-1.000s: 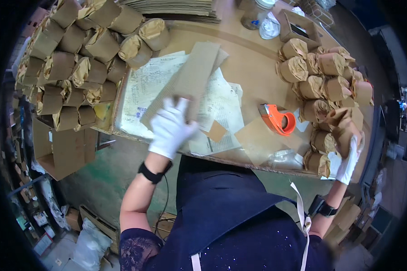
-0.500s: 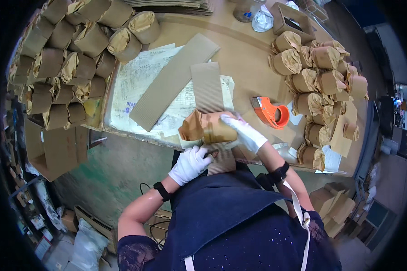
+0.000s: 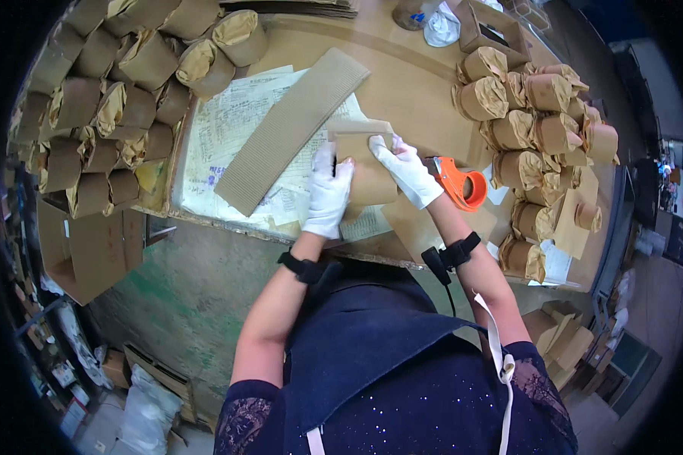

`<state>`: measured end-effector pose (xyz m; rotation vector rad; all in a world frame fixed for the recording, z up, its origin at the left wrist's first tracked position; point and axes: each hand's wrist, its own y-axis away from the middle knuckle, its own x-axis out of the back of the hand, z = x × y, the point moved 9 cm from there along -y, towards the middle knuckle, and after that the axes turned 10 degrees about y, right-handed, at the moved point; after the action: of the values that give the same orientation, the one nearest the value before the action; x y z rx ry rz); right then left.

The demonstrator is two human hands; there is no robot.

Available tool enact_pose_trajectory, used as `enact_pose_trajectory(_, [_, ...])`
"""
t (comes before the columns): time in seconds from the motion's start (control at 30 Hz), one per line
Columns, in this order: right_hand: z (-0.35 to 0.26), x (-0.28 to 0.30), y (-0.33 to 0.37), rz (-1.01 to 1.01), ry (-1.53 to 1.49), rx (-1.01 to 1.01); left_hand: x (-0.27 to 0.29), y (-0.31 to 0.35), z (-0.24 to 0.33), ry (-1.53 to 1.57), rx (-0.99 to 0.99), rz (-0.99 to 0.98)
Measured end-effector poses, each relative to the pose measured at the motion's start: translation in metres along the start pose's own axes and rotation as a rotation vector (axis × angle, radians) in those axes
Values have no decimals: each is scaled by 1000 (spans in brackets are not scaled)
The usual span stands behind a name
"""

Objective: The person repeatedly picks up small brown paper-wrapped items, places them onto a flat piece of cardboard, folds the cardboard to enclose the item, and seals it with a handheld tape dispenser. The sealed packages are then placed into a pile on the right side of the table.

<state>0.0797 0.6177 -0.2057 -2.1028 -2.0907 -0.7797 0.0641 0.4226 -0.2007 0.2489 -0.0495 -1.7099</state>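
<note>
Both white-gloved hands grip a short round bundle [image 3: 373,184], now covered in a band of tan cardboard, above the table's near edge. My left hand [image 3: 328,191] is closed round its left end, fingers pointing away from me and thumb on the near surface. From the right, my right hand [image 3: 407,171] is closed on its far right part, thumb laid over the cardboard. At the far side of the bundle, the cardboard's edge [image 3: 363,127] shows as a flap. What lies inside is hidden. A flat corrugated cardboard strip [image 3: 292,133] rests on printed papers [image 3: 224,125] left of it.
An orange tape dispenser [image 3: 461,184] stands just right of my right hand. Cardboard-wrapped bundles with crumpled brown paper ends are piled at the left [image 3: 148,62] and right [image 3: 548,92]. A brown box [image 3: 495,34] sits at the far right; an open carton [image 3: 91,254] is below the left pile.
The corrugated strip that hung partly over the table edge has been wrapped round the paper-covered bundle. My left hand moved from the table edge up onto the bundle's left end.
</note>
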Motion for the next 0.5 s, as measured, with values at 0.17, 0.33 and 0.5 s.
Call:
enact_pose_trajectory(0.17, [-89,13,15,40,604,301,-3,10,45,12,206,-241])
enact_pose_trajectory(0.33, [-105,51,52,299,934,-158,-20,25,105,-691,-489,-156])
enact_pose_trajectory(0.5, [-70,23,63,176,64,-103,-41,51,121,-967,-602,-223])
